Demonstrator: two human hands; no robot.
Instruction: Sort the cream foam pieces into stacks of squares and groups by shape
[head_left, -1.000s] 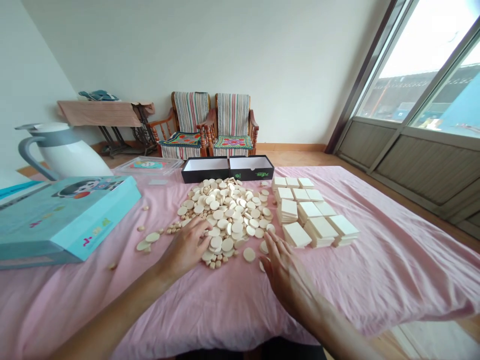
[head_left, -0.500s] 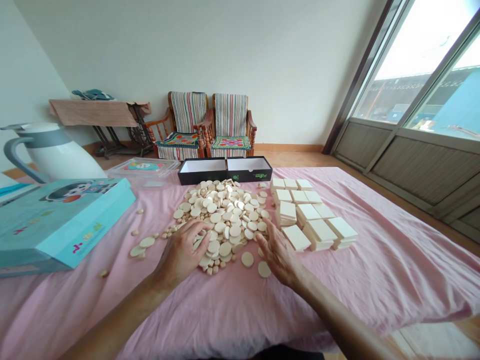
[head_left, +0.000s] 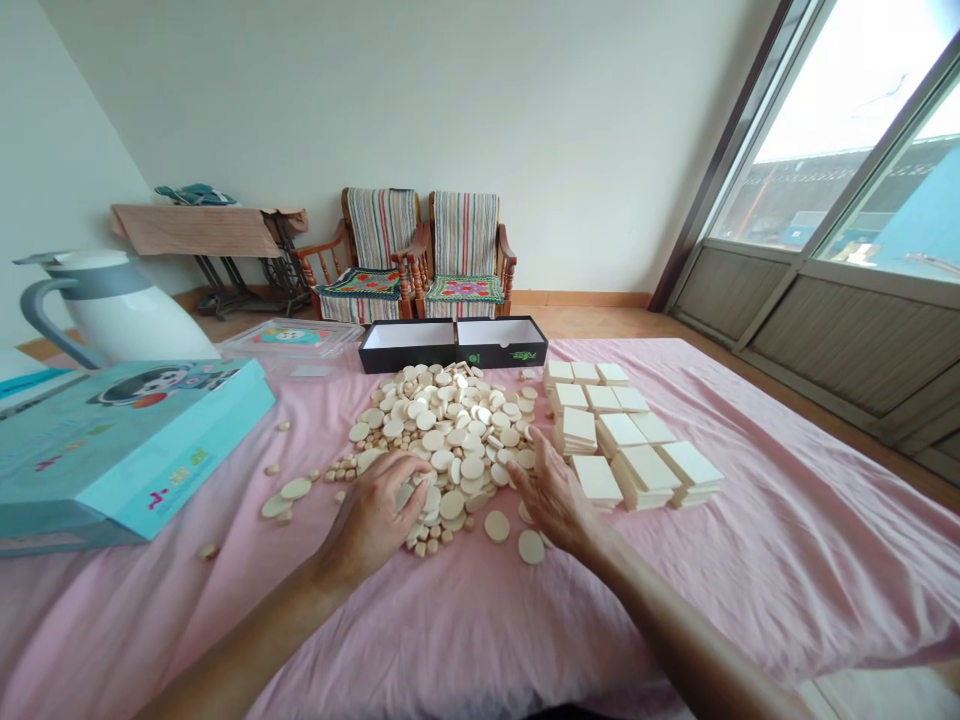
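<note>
A heap of pale round wooden discs (head_left: 450,440) lies before me on the pink cloth, with small wooden cubes (head_left: 427,545) along its front edge. My left hand (head_left: 379,510) rests at the heap's left front side, fingers curved over the discs and thumb apart. Nothing shows in its grip, though the fingertips are partly out of sight among the discs. On the right side, my right hand (head_left: 553,495) is open beside the heap, fingers stretched forward. Two loose discs (head_left: 531,546) lie near its wrist. Stacks of square pale tiles (head_left: 621,435) stand just right of that hand.
A light blue box (head_left: 127,450) and a white jug (head_left: 142,315) occupy the left. Behind the heap stand two open black box halves (head_left: 499,350), beside a clear plastic lid (head_left: 292,345). A few stray discs (head_left: 295,488) and cubes lie left of my left hand.
My right hand has shifted slightly inward against the heap, and my left hand has moved little. The whole view has tilted slightly; the discs look much the same.
</note>
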